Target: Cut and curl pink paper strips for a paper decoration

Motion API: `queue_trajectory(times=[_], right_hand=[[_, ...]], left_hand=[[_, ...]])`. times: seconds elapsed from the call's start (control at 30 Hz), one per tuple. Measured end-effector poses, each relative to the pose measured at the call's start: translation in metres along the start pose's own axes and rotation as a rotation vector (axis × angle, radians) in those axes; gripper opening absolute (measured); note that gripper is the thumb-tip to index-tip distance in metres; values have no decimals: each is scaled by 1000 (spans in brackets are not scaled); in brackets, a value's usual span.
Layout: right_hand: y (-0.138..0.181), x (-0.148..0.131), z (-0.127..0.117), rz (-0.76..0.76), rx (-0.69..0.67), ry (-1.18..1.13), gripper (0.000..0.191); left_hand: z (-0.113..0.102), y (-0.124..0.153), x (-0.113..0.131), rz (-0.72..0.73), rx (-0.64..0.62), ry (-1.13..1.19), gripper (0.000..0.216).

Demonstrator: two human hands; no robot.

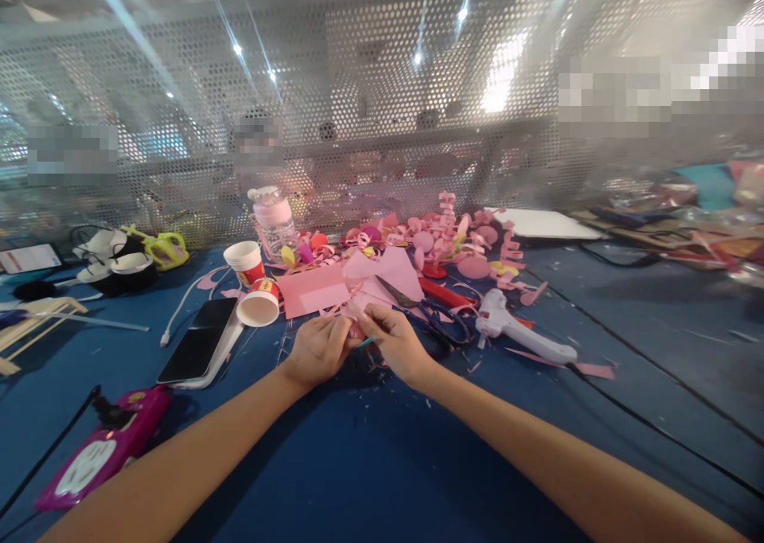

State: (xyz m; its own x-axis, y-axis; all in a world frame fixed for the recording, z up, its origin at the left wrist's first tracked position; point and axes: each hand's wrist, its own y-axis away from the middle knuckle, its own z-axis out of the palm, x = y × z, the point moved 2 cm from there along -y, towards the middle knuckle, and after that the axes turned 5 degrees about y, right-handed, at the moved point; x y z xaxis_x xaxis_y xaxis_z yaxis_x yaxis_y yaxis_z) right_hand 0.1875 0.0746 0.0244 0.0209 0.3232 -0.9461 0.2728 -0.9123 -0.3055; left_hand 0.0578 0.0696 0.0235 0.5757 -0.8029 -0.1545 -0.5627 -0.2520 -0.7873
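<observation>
Pink paper strip (356, 334), small and partly hidden, sits at the centre of the frame pinched between both hands: the left hand (317, 350) presses its fingertips together on the strip's left side, while the right hand (391, 337) closes on its right side along with a thin teal stick (366, 341). Just above the hands lie pink paper sheets (346, 284) and scissors (426, 310), with a white glue gun (519, 330) to the right and a phone (200, 340) and tipped paper cup (259, 304) to the left. Bare blue table (370, 455) opens between the forearms and toward the lower edge of the frame.
</observation>
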Motion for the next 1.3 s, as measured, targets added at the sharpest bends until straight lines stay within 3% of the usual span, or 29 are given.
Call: queue_trajectory(times=[0.23,0.83,1.07,1.3], right_hand=[[3,-3,1,-15,87,106,47],[3,-2,-2,-55,38,111,38],[6,-2,-2,-58,188,165,37],[7,0,6,82,200,-43,39]], left_hand=[[-2,1,-1,5,37,-52,28],[2,5,-2,-7,4,118,25],[4,4,7,-476,-70,372,26],[10,2,10,-566,-53,389,26]])
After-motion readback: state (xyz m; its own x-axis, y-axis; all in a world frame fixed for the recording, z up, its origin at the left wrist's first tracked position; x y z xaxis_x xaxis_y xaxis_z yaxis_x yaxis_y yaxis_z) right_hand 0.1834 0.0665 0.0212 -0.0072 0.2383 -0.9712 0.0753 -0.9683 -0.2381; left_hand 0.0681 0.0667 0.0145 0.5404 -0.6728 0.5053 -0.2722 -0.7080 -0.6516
